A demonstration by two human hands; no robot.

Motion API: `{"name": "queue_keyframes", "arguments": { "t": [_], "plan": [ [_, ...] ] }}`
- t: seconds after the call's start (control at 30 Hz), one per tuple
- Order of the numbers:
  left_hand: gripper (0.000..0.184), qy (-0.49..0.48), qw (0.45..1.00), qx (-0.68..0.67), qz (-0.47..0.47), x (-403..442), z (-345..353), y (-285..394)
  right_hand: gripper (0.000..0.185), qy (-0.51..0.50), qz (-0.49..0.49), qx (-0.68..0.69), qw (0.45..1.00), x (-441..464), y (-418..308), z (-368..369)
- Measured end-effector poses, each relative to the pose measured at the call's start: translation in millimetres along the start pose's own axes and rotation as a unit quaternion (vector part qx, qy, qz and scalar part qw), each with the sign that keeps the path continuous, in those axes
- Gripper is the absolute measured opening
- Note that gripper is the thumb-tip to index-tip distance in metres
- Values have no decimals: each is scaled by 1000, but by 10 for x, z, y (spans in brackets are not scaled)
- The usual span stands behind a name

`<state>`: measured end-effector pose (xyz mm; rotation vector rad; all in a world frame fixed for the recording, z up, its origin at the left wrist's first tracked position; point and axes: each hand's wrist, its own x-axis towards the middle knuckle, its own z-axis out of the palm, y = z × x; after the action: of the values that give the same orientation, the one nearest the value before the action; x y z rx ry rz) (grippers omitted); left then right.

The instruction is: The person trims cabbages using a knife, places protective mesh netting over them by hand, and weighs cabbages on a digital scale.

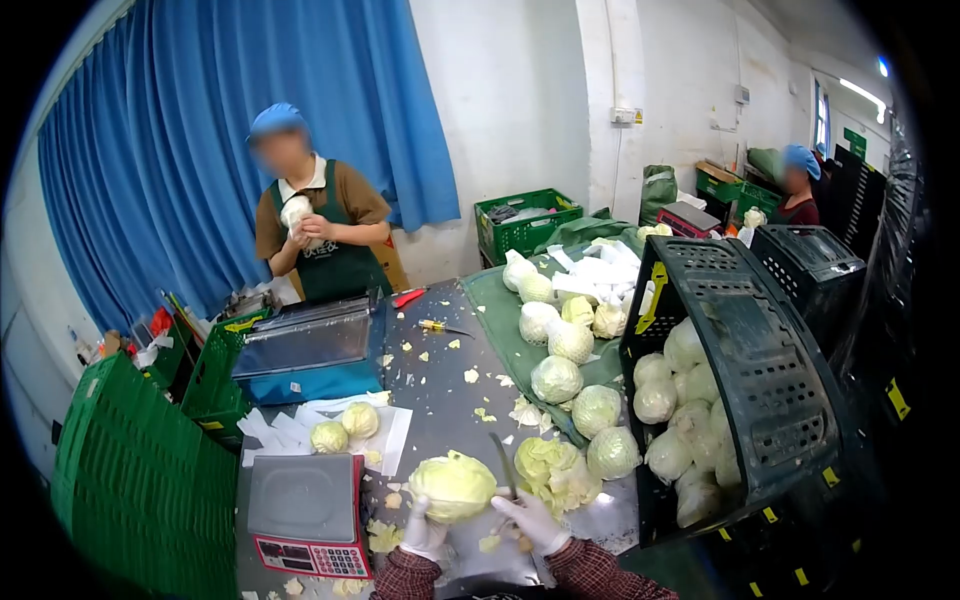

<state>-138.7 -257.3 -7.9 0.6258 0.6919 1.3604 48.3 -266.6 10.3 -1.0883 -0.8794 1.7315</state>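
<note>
My left hand (425, 532), in a white glove, grips the lower left side of a pale green cabbage (453, 486) above the metal table (430, 390). A knife (502, 462) with a dark, curved blade rises from my gloved right hand (535, 520), its fingers closed round the handle close to the cabbage's right side. Loose cabbage leaves (555, 472) lie just beyond that hand. Small leaf scraps and cut pieces are scattered below and around both hands.
A red scale (305, 510) stands at left beside stacked green crates (145, 470). Netted cabbages (570, 340) lie on green cloth. At right a tipped dark crate (770, 370) holds wrapped cabbages. Across the table a co-worker (325, 220) holds a wrapped cabbage; another person (800, 190) is farther back.
</note>
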Motion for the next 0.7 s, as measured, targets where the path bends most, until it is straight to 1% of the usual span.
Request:
{"name": "queue_keyframes", "arguments": {
  "t": [0.03,0.07,0.1,0.13,0.17,0.23,0.27,0.33,0.37,0.4,0.43,0.47,0.5,0.53,0.57,0.6,0.63,0.7],
  "plan": [
    [88,-10,998,-53,-28,-10,-5,48,45,8,-62,-136,989,18,-111,-90],
    [82,-20,993,-105,-57,-25,1,92,45,5,-58,-139,989,64,-195,-111],
    [83,-30,994,-80,-61,-56,16,127,44,20,-163,-186,969,112,-263,-116],
    [83,-28,994,-79,-65,-91,23,134,43,36,-267,-230,935,140,-349,-115],
    [83,-36,994,-66,-80,-124,31,131,43,39,-263,-229,937,125,-543,-45],
    [84,-41,993,-54,-100,-200,51,113,39,-8,-242,-433,868,52,-870,187],
    [83,-54,989,-76,-114,-225,75,97,39,-8,-239,-432,870,123,-790,216],
    [83,-64,985,-98,-125,-271,70,76,34,-90,-178,-308,930,431,-546,232],
    [82,-89,972,-159,-147,-308,38,55,25,-70,-190,-252,946,514,-433,256],
    [82,-99,965,-190,-154,-355,73,71,25,-77,-189,-255,945,567,-359,256],
    [82,-109,956,-220,-161,-404,109,88,22,-29,-164,-177,970,612,-292,255],
    [83,-126,991,19,-47,-515,262,179,20,19,-135,-98,986,665,-198,245],
    [84,-131,981,142,15,-522,276,255,19,76,-174,-160,969,745,-51,132],
    [85,-122,954,262,77,-531,290,329,20,92,-158,-209,961,785,75,-13],
    [85,-79,964,246,69,-477,199,410,22,96,-156,-318,930,767,148,-143],
    [83,-116,993,-7,36,-427,66,507,30,69,-132,-420,895,702,174,-242],
    [80,-139,956,-257,-10,-377,-65,605,47,52,-138,-466,873,570,146,-256],
    [72,11,985,-166,34,-334,-410,773,64,48,-215,-459,860,498,327,-388]
  ]
}}
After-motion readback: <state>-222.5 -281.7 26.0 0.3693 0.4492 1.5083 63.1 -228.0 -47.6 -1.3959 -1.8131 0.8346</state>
